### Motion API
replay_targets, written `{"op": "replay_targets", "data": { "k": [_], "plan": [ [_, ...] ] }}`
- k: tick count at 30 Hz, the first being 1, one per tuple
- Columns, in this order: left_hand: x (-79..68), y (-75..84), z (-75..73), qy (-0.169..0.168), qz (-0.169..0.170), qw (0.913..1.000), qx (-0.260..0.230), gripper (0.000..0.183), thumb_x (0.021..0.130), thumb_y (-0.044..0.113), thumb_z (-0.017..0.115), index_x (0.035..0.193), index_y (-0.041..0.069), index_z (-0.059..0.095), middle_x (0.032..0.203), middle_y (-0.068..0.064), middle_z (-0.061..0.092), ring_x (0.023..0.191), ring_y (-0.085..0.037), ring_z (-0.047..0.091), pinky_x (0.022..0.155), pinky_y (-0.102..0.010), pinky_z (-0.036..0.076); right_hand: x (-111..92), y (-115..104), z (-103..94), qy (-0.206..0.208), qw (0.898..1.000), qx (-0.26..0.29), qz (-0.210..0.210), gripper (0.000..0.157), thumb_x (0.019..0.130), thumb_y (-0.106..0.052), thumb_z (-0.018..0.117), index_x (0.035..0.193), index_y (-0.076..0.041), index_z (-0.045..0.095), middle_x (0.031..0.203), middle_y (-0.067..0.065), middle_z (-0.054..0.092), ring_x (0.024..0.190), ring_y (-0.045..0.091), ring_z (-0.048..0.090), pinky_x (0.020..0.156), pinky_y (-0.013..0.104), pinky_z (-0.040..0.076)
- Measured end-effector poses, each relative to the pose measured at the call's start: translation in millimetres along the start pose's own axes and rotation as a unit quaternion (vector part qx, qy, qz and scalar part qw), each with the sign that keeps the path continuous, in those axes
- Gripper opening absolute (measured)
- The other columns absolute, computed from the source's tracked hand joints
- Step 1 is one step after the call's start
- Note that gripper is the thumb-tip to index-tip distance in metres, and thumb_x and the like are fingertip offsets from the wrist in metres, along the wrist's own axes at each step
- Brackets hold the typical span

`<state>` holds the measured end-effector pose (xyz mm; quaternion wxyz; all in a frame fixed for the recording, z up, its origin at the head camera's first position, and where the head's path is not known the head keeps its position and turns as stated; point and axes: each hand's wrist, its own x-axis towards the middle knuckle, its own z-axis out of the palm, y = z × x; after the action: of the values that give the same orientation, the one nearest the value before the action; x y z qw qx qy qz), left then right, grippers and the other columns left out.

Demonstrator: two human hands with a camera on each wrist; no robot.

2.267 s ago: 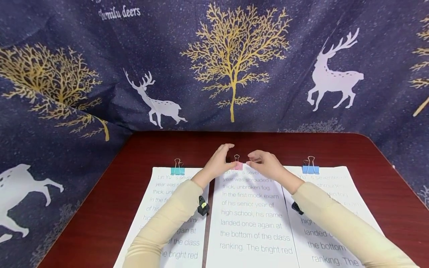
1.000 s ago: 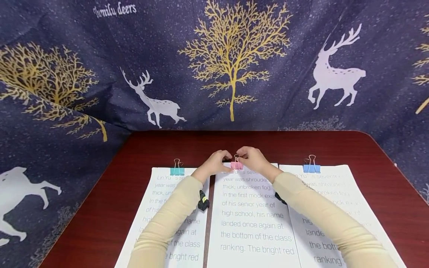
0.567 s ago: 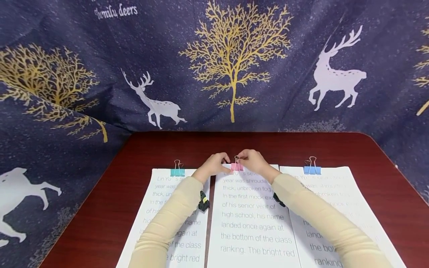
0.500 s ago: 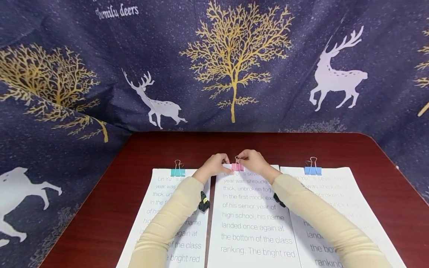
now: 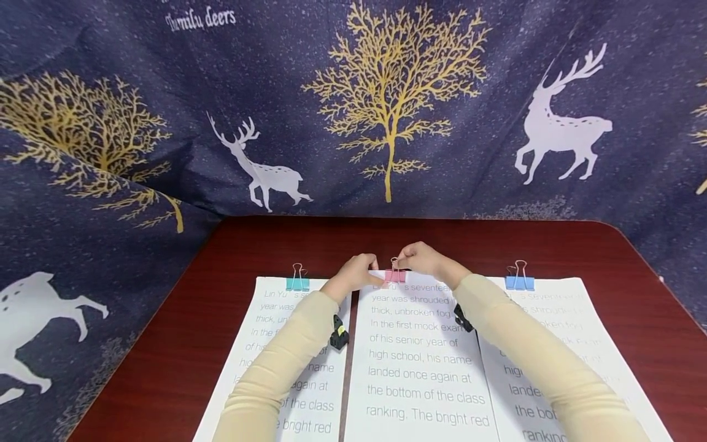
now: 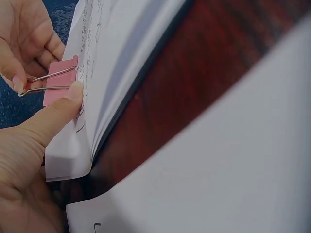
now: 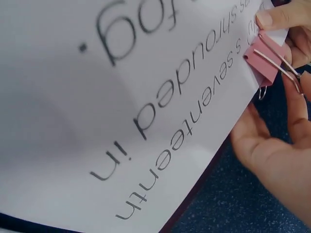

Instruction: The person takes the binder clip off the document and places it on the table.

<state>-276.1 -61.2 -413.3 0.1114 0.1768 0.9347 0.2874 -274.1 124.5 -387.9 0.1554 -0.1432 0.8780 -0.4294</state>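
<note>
A pink binder clip [image 5: 395, 276] sits on the top edge of the middle stack of printed paper [image 5: 420, 368]. My left hand [image 5: 356, 273] grips that edge beside the clip, thumb on top and fingers underneath. In the left wrist view the left thumb [image 6: 53, 116] lies against the clip's pink body [image 6: 60, 80]. My right hand [image 5: 428, 258] pinches one wire handle of the clip between thumb and fingertips. The right wrist view has two wires [image 7: 277, 60] running from the clip to the right hand [image 7: 277, 145], and a wire loop [image 7: 262, 92] beneath.
Stacks on either side carry a teal binder clip [image 5: 297, 283] and a blue binder clip [image 5: 520, 282]. All rest on a dark red table [image 5: 265, 245]. Behind the table hangs a dark blue cloth [image 5: 331, 61] printed with deer and trees.
Both hands have come in from standing apart around the pink clip: the left onto the paper edge, the right onto the wire handle. The last half second shows only slight shifts.
</note>
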Motion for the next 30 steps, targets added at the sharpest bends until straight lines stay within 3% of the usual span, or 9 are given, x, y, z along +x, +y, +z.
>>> {"op": "replay_targets", "data": {
  "k": [5,9,13,17,20,25,30],
  "plan": [
    [-2.7,0.0,0.3,0.013,0.0,0.9999,0.0,0.031,0.07,0.022,0.08,0.075,0.009,0.052,0.069,-0.001,0.047,0.061,-0.014,0.04,0.055,-0.02,0.033,0,1,0.1,-0.035,0.999,0.037,0.008,0.015,0.087,-0.011,0.055,0.08,0.001,0.061,0.091,0.008,0.065,0.081,0.013,0.052,0.071,0.024,0.044],
    [-3.9,-1.4,1.8,0.021,-0.007,0.9997,0.002,0.03,0.07,0.024,0.08,0.077,0.01,0.054,0.075,-0.002,0.054,0.064,-0.014,0.042,0.057,-0.021,0.034,-1,2,1.1,-0.042,0.998,0.047,0.007,0.016,0.088,-0.013,0.056,0.093,0.001,0.061,0.096,0.011,0.063,0.085,0.016,0.054,0.075,0.025,0.046],
    [-4.5,-0.9,2.6,0.024,-0.01,0.9996,0.009,0.03,0.07,0.027,0.08,0.081,0.011,0.056,0.084,-0.004,0.06,0.068,-0.015,0.045,0.059,-0.022,0.036,0,2,2.0,-0.031,0.999,0.037,0.004,0.035,0.087,-0.016,0.06,0.115,0.003,0.053,0.112,0.017,0.059,0.097,0.021,0.055,0.087,0.031,0.044],
    [-4.4,-2.1,3.6,0.025,-0.007,0.9996,0.007,0.033,0.069,0.03,0.08,0.083,0.011,0.057,0.088,-0.005,0.061,0.071,-0.016,0.047,0.062,-0.024,0.037,2,2,2.2,-0.033,0.999,0.037,0.012,0.051,0.087,-0.022,0.06,0.127,0.006,0.044,0.123,0.022,0.054,0.105,0.026,0.054,0.092,0.036,0.044],
    [-4.5,-6.4,4.2,0.02,-0.012,0.9994,-0.024,0.033,0.069,0.03,0.08,0.084,0.011,0.057,0.088,-0.003,0.06,0.075,-0.015,0.047,0.066,-0.024,0.038,2,3,2.3,-0.04,0.998,0.037,0.019,0.051,0.088,-0.024,0.059,0.126,0.007,0.046,0.124,0.022,0.054,0.106,0.025,0.053,0.093,0.035,0.044],
    [-4.7,-14.0,0.6,0.0,-0.006,0.9934,-0.115,0.024,0.074,0.017,0.076,0.087,0.006,0.059,0.087,-0.004,0.058,0.078,-0.014,0.045,0.071,-0.023,0.04,3,5,1.8,-0.048,0.997,0.052,0.029,0.045,0.087,-0.025,0.061,0.119,0.006,0.053,0.12,0.02,0.058,0.108,0.025,0.054,0.094,0.036,0.044],
    [-2.3,-17.3,-3.3,-0.018,0.015,0.99,-0.139,0.016,0.079,0.011,0.071,0.09,0.003,0.061,0.09,-0.007,0.06,0.079,-0.012,0.047,0.073,-0.021,0.041,2,4,0.5,-0.045,0.998,0.043,0.008,0.048,0.085,-0.022,0.064,0.119,0.009,0.052,0.118,0.021,0.059,0.107,0.024,0.055,0.094,0.037,0.044]
  ]
}}
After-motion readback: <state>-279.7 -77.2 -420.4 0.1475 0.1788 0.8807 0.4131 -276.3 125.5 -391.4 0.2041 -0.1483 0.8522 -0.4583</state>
